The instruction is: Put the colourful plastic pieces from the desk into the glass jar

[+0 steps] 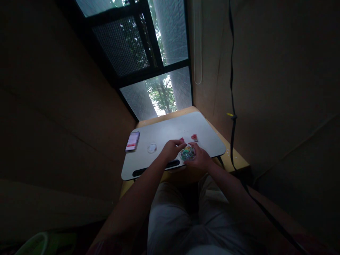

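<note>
Right hand (199,158) is curled around the right side of a round clear container (188,153), lower centre-right of the frame; grip reads as closed on it. Left hand (172,150) comes in from the left, fingers at the upper-left rim; can't tell if they're pinching anything or just resting there, too small and dark. Container holds a tangle of small multicoloured loops, green, yellow and pale ones showing. Progress, judged from layout only: container is open, and a flat round clear piece (152,148), likely its lid, lies well apart toward centre-left. Two small red clumps are out on the white table (170,127): one (194,137) above and right of the container, the other (181,140) just beyond the left fingertips. Both look like the same sort of stuff, so I'd call it partly sorted, red only. Left to do, by that reading: the other colours, all mixed in the container; no separate piles of those visible. Whether any red remains inside, can't tell. Further out: blurred phone-like item (132,141) at the table's left edge, dark slot (139,172) along the near edge, window (162,94) at upper centre.
</note>
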The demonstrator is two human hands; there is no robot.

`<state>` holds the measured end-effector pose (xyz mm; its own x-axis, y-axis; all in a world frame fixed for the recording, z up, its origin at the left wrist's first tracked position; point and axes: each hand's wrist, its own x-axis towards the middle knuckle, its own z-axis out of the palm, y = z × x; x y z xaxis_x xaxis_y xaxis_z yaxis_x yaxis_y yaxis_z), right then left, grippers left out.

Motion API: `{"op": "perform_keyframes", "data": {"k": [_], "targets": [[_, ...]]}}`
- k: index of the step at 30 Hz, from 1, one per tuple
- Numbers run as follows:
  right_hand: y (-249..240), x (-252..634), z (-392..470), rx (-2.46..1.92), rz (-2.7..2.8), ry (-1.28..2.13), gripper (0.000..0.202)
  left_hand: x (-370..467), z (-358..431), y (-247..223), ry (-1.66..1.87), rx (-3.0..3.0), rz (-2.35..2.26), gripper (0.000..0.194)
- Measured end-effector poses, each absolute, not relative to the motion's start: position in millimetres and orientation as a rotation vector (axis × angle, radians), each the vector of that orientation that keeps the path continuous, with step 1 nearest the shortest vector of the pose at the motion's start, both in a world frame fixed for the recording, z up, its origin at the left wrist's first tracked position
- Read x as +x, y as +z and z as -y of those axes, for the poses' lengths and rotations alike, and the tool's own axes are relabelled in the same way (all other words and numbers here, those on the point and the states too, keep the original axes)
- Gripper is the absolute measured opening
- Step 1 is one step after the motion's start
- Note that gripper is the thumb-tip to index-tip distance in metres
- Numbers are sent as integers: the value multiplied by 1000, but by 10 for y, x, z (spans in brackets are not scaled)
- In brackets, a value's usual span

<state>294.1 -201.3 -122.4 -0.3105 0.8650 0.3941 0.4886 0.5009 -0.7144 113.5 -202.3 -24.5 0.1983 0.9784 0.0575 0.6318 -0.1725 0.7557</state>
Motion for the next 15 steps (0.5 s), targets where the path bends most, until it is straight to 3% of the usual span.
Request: {"op": "perform_keyframes", "data": {"k": [15], "targets": [[-1196, 2935, 2025, -1137, 1971, 625, 89, 1174, 2030, -177, 692, 1924, -1519, 31]]}}
